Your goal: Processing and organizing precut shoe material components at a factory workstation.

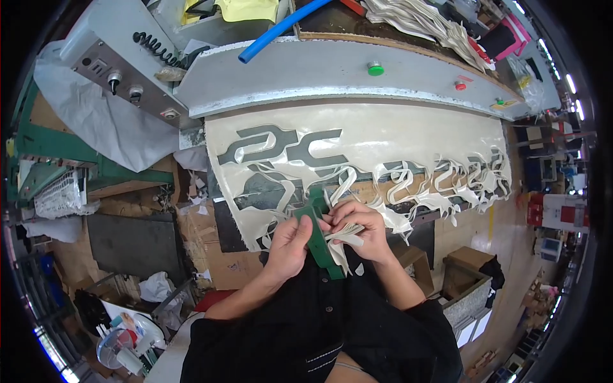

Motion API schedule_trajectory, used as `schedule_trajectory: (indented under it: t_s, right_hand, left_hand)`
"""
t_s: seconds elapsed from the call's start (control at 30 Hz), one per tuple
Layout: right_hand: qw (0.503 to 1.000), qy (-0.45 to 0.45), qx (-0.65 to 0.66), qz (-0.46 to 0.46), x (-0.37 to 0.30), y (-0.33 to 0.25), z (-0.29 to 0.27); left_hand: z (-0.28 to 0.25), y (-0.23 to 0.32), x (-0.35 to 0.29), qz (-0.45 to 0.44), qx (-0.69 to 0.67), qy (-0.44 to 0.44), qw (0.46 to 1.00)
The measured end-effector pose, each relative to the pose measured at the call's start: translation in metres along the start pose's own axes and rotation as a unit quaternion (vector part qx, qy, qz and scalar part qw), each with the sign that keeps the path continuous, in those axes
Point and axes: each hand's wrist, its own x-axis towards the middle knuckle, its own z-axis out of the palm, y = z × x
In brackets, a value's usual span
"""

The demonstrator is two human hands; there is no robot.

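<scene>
My left hand [287, 249] grips a green cutting die [320, 250], held on edge in front of my chest. A small bundle of cream cut pieces [347, 235] is pinched in the fingers of my right hand [369, 230], right against the die's opening. My right fingertips reach the die's inner side, where part of them is hidden. Beyond both hands lies a wide cream sheet [408, 134] with curved, forked shapes cut out of it. Its near edge hangs in torn, looping strips [396, 214].
Behind the sheet runs a grey machine beam [287, 73] with a green button [375, 68] and a red button [460, 85]. A control box [115, 70] stands at the left. Cartons [469, 258] sit at the lower right; a blue tube [281, 32] juts over the beam.
</scene>
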Motion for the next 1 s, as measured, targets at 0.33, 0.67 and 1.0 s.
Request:
schedule_trajectory:
  t_s: [0.33, 0.67, 1.0]
  right_hand:
    - [0.873, 0.48, 0.083, -0.038, -0.064, 0.02, -0.1]
    - [0.806, 0.472, -0.356, -0.042, -0.092, -0.04, -0.136]
    - [0.875, 0.46, -0.153, -0.009, -0.11, -0.01, -0.15]
  left_hand:
    - [-0.097, 0.058, 0.031, 0.065, -0.021, 0.231, 0.971]
    - [-0.085, 0.03, 0.074, 0.059, 0.023, 0.166, 0.984]
    - [-0.006, -0.056, 0.217, -0.036, 0.134, 0.166, 0.976]
